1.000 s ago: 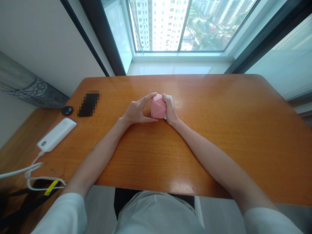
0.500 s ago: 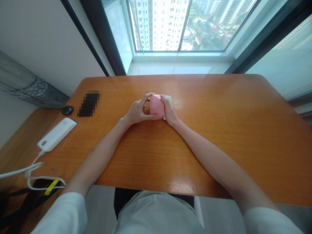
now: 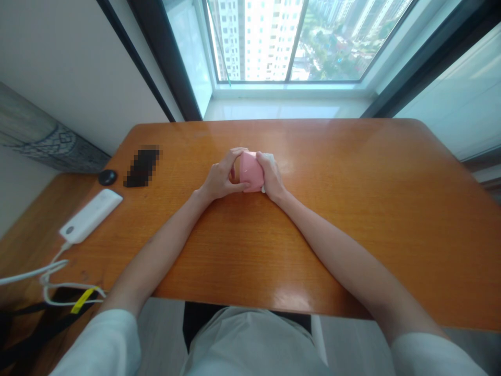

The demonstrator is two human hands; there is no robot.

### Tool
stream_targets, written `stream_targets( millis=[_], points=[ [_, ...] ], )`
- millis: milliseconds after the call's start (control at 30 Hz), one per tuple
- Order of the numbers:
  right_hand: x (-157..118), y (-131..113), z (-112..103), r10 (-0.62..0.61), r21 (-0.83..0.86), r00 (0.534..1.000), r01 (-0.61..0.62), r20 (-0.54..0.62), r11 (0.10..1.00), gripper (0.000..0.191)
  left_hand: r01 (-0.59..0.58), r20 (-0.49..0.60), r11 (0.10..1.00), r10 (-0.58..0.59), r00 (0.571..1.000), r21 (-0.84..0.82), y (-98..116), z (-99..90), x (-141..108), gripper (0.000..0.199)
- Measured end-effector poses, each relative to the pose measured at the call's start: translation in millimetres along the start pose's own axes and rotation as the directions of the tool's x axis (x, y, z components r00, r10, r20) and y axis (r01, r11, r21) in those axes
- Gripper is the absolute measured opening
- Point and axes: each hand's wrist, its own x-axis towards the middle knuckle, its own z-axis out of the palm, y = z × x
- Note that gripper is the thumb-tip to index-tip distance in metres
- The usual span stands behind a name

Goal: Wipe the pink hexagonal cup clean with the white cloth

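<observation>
A small pink, glossy object (image 3: 251, 171), shaped like a cup or box, is between my hands over the middle of the desk; its exact kind cannot be made out. My left hand (image 3: 224, 176) grips it from the left, fingers curled over the far edge and thumb along the near edge. From the right, my right hand (image 3: 273, 177) presses against it, thumb on its top side. Bits of a white, soft-looking piece, like a tissue or cloth (image 3: 269, 156), show at the far and near edges of my right hand. The rest of that piece is hidden.
On the left of the wooden desk (image 3: 352, 209) lie a blurred dark item (image 3: 141, 168), a round black object (image 3: 107, 177) and a white power bank (image 3: 91, 215) with a white cable (image 3: 50, 271). A window (image 3: 289, 42) stands beyond the far edge.
The pink object and both hands have shifted very slightly to the left. The grip of each hand looks the same.
</observation>
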Motion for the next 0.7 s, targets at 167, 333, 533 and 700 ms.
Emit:
stream_targets(
  millis=[167,333,533,700],
  points=[
    [0.2,1.1,0.0,0.011,0.007,1.000,-0.011,0.006,1.000,0.068,0.033,0.067,0.999,-0.031,0.997,-0.025,-0.4,-1.2,-2.1,0.120],
    [0.9,3.0,-0.1,0.007,0.004,1.000,-0.007,0.008,1.000,0.069,0.015,0.034,1.000,-0.015,0.999,-0.010,4.1,-1.5,-2.7,0.112],
    [0.7,2.2,0.0,0.001,0.016,1.000,-0.001,-0.005,1.000,0.066,-0.025,0.043,0.999,0.023,0.999,0.028,9.1,-1.7,-3.1,0.108],
    [0.7,2.0,0.5,0.003,0.030,1.000,-0.003,-0.006,1.000,0.065,-0.145,0.041,0.989,0.144,0.989,0.025,7.5,-1.2,-2.9,0.094]
  ],
)
